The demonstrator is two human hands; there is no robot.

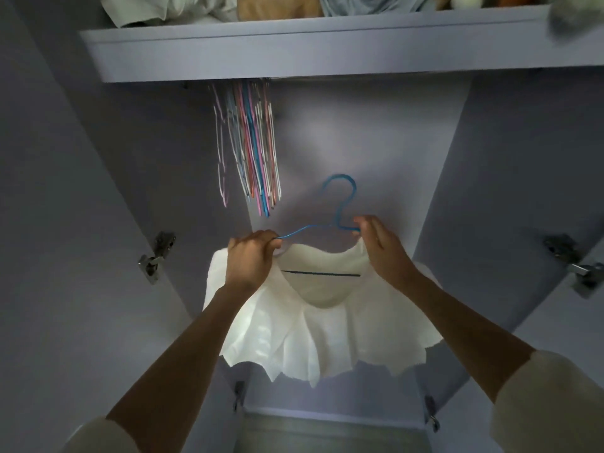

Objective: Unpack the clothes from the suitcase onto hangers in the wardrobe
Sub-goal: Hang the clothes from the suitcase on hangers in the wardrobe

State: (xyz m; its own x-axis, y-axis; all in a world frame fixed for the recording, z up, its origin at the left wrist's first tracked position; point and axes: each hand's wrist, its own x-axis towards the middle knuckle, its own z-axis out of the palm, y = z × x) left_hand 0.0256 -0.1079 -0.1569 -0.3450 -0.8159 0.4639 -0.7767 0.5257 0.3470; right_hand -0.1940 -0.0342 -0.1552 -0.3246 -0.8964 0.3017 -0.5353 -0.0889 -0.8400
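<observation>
My left hand [250,259] grips the blue hanger [338,204] and white skirt [313,322] together; my right hand [379,246] pinches the waistband at three o'clock, keeping it stretched. Spare hangers [251,145] dangle at eleven o'clock.

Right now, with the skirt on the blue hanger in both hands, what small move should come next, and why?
Probably lift the hanger and hook it under the shelf, just right of the empty hangers. The skirt already hangs from it, the left hand grips one shoulder and the right hand pinches the other, and the hook is free and points up. The rail itself is hidden.
</observation>
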